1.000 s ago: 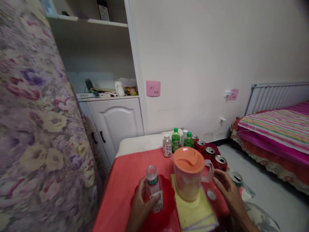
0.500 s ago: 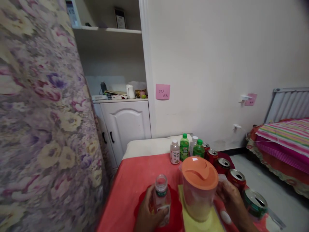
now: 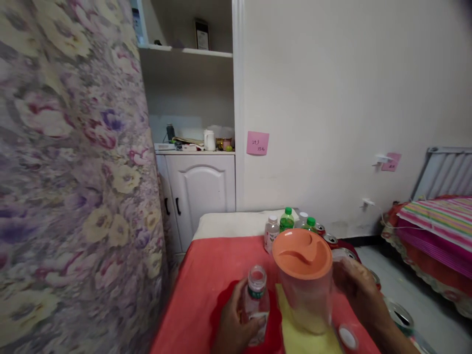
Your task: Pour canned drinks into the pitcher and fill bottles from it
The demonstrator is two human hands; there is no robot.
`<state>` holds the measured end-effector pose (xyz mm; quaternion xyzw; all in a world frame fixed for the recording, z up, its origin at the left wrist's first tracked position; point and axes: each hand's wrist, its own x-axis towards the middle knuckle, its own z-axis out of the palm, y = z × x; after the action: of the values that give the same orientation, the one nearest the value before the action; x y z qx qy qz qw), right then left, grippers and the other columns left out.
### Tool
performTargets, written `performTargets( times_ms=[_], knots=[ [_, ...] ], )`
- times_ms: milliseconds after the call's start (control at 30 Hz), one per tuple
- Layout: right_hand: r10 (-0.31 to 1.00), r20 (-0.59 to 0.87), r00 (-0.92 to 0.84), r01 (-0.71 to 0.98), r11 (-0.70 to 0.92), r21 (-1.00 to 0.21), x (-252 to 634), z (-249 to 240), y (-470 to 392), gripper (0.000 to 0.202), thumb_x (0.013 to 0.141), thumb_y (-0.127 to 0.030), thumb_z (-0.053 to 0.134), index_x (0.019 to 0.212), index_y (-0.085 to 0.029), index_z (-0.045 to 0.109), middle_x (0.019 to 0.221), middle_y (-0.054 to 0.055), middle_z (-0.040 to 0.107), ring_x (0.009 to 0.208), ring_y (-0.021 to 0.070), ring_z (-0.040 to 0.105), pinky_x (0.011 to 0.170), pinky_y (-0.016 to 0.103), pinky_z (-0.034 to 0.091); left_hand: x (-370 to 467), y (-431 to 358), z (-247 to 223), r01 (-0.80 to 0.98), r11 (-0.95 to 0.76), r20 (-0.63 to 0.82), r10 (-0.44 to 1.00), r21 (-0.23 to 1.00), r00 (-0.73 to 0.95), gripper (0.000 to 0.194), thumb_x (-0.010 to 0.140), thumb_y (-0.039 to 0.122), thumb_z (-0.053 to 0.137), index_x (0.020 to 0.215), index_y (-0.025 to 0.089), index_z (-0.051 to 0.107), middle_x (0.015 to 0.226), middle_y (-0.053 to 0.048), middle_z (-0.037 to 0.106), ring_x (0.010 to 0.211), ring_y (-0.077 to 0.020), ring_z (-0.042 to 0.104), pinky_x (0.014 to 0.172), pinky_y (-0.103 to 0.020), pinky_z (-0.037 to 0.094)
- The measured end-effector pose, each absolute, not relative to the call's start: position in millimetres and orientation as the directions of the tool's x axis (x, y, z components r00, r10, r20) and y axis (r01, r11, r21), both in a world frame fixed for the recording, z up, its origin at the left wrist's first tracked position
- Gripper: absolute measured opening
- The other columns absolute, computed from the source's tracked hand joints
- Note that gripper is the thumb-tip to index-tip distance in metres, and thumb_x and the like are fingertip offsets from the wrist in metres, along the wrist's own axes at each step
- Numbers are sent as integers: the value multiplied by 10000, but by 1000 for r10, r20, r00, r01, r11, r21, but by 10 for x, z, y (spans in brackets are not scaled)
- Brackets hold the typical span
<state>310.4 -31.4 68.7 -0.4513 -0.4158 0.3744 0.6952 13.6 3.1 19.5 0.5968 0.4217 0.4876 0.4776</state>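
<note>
My left hand (image 3: 236, 319) is wrapped round a clear uncapped bottle (image 3: 257, 307) with a green neck band and a label. The bottle stands upright over a red plate (image 3: 217, 307), with its mouth facing up. My right hand (image 3: 352, 278) grips the handle side of a translucent plastic pitcher (image 3: 308, 300) with an orange lid (image 3: 302, 254). The pitcher leans slightly left, towards the bottle, above a yellow cloth (image 3: 295, 339). Its contents are hard to make out. Near my right forearm lies a white cap (image 3: 347, 338).
Behind the pitcher stand a white-capped bottle (image 3: 272, 233) and green-capped bottles (image 3: 286, 221). Several opened drink cans (image 3: 400, 317) line the table's right edge, partly hidden by my right arm. A floral curtain (image 3: 84, 196) hangs at left; a bed (image 3: 435, 221) is at right.
The pitcher has risen a little and tilted left towards the bottle, with my right hand moving along. My left hand still holds the bottle over the plate. The whole view has shifted slightly.
</note>
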Motion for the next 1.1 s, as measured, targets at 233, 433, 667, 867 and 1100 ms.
performTargets(
  times_ms=[233, 433, 667, 867, 1100],
  knots=[
    [902, 337, 269, 92, 325, -941, 3121, 1067, -399, 448, 782, -605, 688, 625, -208, 549, 559, -55, 332, 529, 113, 249, 491, 269, 210, 126, -40, 258, -86, -166, 183, 953, 982, 242, 724, 581, 239, 781, 1274, 196, 580, 1308, -143, 694, 1218, -333, 645, 1036, -436, 516],
    [936, 296, 189, 194, 260, -946, 3080, 1365, -517, 450, 746, -624, 710, 707, -185, 621, 614, -27, 443, 569, 126, 354, 502, 256, 281, 131, -75, 272, -136, -160, 190, 948, 978, 255, 701, 550, 192, 785, 1228, 216, 606, 1281, -123, 717, 1184, -333, 667, 1013, -435, 534],
    [942, 318, 110, 270, 279, -922, 3069, 1657, -567, 427, 749, -578, 737, 648, -182, 615, 556, -45, 450, 509, 96, 348, 487, 237, 283, 127, -101, 312, -72, -208, 220, 936, 976, 274, 678, 558, 156, 773, 1217, 215, 624, 1236, -116, 736, 1150, -329, 676, 1016, -433, 520],
    [950, 309, 54, 359, 270, -893, 3030, 1930, -544, 448, 734, -606, 734, 623, -191, 605, 553, -41, 476, 499, 104, 386, 479, 238, 328, 138, -107, 310, -13, -202, 197, 938, 979, 286, 710, 546, 174, 759, 1237, 171, 593, 1270, -153, 701, 1151, -325, 661, 1009, -419, 510],
    [955, 284, -90, 429, 294, -854, 3022, 2115, -491, 431, 796, -563, 717, 666, -188, 548, 606, -46, 447, 567, 109, 423, 518, 229, 335, 142, -128, 357, 56, -167, 143, 941, 984, 307, 728, 547, 200, 730, 1254, 168, 560, 1246, -135, 711, 1110, -295, 671, 972, -368, 525]
  ],
)
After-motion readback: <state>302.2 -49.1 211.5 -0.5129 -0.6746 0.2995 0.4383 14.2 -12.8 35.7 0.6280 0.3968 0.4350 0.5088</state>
